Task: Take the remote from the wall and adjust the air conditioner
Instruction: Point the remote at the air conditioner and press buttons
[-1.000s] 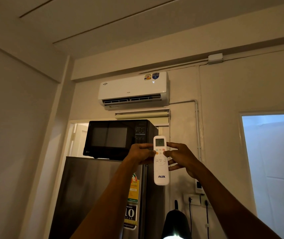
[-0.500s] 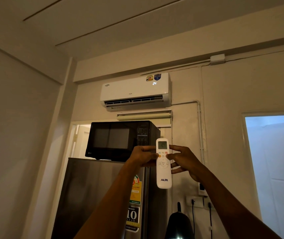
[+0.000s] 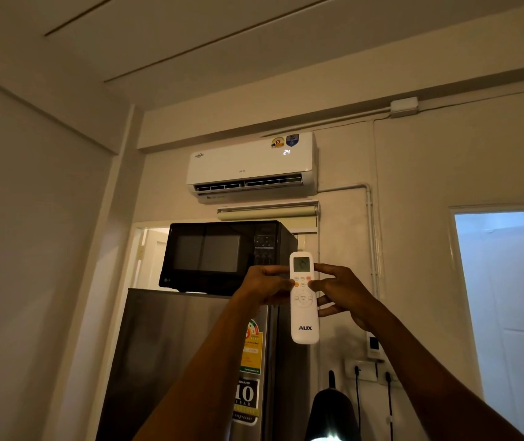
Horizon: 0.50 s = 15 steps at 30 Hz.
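2 hands [image 3: 264,286] [image 3: 343,294] gripping 1 remote [image 3: 304,323], 1 air conditioner [image 3: 251,163]

Two bare forearms rise from the bottom of the frame and meet a little right of centre. The left arm enters at the bottom centre and slants up to the right; the right arm enters at the lower right corner and slants up to the left. The left hand [image 3: 264,285] grips the left edge of an upright remote [image 3: 304,316], fingers curled round it and thumb tip on its front. The right hand [image 3: 345,292] holds the right edge, thumb tip on the buttons, index finger reaching up towards the screen, lower fingers spread just beside the edge.
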Available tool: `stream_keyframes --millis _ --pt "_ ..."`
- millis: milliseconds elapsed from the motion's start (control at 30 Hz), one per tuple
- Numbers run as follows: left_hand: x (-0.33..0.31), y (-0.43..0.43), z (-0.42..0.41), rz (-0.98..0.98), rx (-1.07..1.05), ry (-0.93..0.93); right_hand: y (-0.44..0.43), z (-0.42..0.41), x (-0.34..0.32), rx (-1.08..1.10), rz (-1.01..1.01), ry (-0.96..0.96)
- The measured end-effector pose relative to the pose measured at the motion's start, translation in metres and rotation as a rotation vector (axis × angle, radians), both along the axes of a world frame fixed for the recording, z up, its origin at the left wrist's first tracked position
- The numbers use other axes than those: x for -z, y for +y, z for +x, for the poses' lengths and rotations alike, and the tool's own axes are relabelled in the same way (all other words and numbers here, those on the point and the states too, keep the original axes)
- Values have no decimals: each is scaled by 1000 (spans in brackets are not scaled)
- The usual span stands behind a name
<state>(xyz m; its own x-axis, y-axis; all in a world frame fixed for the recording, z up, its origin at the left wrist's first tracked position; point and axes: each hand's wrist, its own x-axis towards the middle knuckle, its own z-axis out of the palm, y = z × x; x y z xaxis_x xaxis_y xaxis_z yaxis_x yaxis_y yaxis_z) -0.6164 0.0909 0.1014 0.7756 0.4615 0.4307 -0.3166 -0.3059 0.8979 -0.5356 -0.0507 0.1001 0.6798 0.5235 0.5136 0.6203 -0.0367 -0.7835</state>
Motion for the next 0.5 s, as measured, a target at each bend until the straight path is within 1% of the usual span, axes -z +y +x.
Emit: stream_keyframes --millis 500 --pt "1 7 2 39 -12 -12 5 1 0 2 9 -10"
